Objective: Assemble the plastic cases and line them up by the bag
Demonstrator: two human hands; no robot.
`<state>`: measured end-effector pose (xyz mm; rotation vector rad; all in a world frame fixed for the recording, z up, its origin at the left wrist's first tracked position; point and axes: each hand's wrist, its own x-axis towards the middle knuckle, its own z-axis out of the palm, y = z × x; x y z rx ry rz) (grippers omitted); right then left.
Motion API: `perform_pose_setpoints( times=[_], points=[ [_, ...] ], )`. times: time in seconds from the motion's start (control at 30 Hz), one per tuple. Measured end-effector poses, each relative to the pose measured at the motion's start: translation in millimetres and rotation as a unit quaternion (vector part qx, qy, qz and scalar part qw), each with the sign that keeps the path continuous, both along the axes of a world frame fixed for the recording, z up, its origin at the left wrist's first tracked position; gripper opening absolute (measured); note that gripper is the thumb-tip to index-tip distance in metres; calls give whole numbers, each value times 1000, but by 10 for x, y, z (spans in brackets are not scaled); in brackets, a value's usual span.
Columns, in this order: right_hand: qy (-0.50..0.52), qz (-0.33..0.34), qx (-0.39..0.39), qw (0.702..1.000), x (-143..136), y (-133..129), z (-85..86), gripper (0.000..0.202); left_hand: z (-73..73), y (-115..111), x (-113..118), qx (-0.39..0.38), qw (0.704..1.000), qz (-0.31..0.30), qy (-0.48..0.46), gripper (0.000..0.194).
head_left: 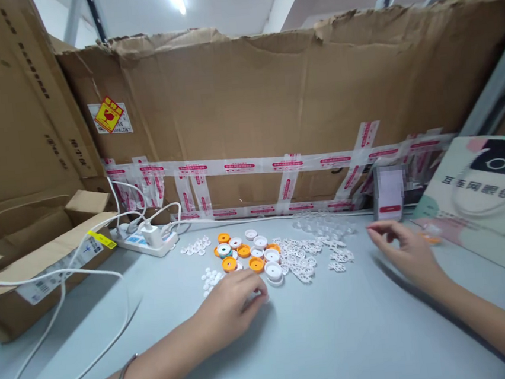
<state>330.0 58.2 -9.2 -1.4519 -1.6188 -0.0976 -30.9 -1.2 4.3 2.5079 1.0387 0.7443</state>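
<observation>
Well, the left hand's grip point(234, 304) is curled inward, thumb and fingertips drawn near each other just in front of the cluster of round cups point(273, 270); a hint of white shows by the fingertips, but whether anything is held cannot be told. The right hand's grip point(408, 252), well to the right of the cluster, has thumb and forefinger stretched toward it, their tips close together, and whether something sits between them is unclear too. The cups, orange and white, lie bunched on the bench point(320, 338), some stacked or overlapping. Directly left of the cluster are small white pieces point(210, 280); directly right of it, flat white openwork pieces point(301, 259), with clear plastic pieces point(322, 225) behind those. As far along as this looks, the parts are grouped by kind, and most lie loose; no finished item can be made out. Farther out, a power strip point(159, 244) is left of the cluster, a phone point(388, 191) right and behind it, and a cardboard wall point(270, 92) stands at its back.
</observation>
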Motion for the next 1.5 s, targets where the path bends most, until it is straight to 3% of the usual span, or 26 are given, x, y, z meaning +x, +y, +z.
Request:
perform_pose_setpoints(
  times=[0.13, 0.23, 0.33, 0.5, 0.67, 0.97, 1.1, 1.23, 1.3, 1.4, 1.5],
  points=[
    [-75, 161, -27, 984, -511, -84, 108, 15, -101, 6, 57, -22, 1000, -15, 15, 9],
    [-121, 277, -39, 952, -978, -99, 216, 12, -132, 7, 71, -26, 999, -24, 19, 9],
    [-168, 351, -55, 919, -1462, -24, 292, 11, -152, -15, 76, -24, 999, -31, 18, 12],
    [-250, 378, -105, 885, -2106, 189, 294, 9, -172, -35, 62, -26, 999, -31, 4, 11],
    [-258, 375, -134, 880, -2410, 269, 220, 19, -175, -27, 42, -25, 999, -30, 4, 9],
    [-253, 355, -133, 890, -2513, 304, 98, 7, -218, -19, 18, -18, 999, -35, -3, 11],
    [-243, 348, -105, 899, -2472, 305, 150, 4, -214, -13, 16, -35, 999, -29, -10, 14],
    [-199, 336, -65, 918, -2220, 202, 315, 8, -208, 29, -17, -93, 994, -23, -47, 21],
    [-126, 346, -20, 929, -2013, 74, 363, 10, -201, 53, -42, -118, 992, -8, -54, 24],
    [-58, 373, 36, 925, -1708, -200, 303, 11, -190, 77, -67, -134, 990, 11, -44, 23],
    [-110, 409, 39, 905, -1526, -458, 133, 18, -189, 82, -57, -143, 989, 6, -38, 18]
  ],
)
